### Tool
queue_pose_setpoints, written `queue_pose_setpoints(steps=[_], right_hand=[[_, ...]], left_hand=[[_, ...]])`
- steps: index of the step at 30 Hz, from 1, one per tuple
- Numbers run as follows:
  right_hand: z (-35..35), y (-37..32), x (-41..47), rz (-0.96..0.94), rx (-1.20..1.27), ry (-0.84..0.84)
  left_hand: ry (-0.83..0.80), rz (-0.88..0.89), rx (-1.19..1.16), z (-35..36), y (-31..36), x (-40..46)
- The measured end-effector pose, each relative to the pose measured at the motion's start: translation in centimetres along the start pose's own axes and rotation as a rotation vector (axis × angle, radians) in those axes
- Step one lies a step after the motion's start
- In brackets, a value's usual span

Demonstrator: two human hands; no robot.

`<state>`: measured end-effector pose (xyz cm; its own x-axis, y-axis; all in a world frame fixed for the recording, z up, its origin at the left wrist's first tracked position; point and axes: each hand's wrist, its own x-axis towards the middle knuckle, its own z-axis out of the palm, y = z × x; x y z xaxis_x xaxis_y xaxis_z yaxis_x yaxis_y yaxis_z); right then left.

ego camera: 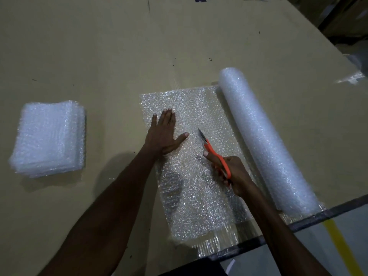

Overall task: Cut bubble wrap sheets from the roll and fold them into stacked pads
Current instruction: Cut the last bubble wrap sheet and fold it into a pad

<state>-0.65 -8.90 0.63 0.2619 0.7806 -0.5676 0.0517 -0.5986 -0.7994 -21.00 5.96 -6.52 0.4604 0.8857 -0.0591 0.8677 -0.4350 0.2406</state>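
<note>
Head view looks down on a cardboard-covered table (99, 46). A bubble wrap roll (264, 136) lies from about 12 o'clock toward 4 o'clock, with an unrolled sheet (199, 108) spread flat to its left, at the centre of the frame. The left hand (164, 134) presses flat on the sheet, fingers straight and thumb splayed, probably to keep the slippery film taut and stop it creeping as the blades advance. The right hand (232, 174) grips orange-handled scissors (214, 154), tip aimed toward 11 o'clock over the sheet, just beside the left thumb; whether the blades are parted I cannot tell. The cut seems to run parallel to the roll, part-way up from the near edge. At 9 o'clock, well apart, sits a stack of folded pads (49, 136). Nothing blocks the cutting line ahead except the left thumb's closeness. A yellow floor stripe (340, 246) shows past the table edge at 5 o'clock.
</note>
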Motion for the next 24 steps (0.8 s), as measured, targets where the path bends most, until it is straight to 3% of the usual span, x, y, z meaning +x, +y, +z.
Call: queue_pose_setpoints(steps=[24], right_hand=[[1.3,-2.2,2.5,-0.001,0.035,-0.022]], left_hand=[[0.007,0.008,-0.031,0.3,-0.4,-0.2]])
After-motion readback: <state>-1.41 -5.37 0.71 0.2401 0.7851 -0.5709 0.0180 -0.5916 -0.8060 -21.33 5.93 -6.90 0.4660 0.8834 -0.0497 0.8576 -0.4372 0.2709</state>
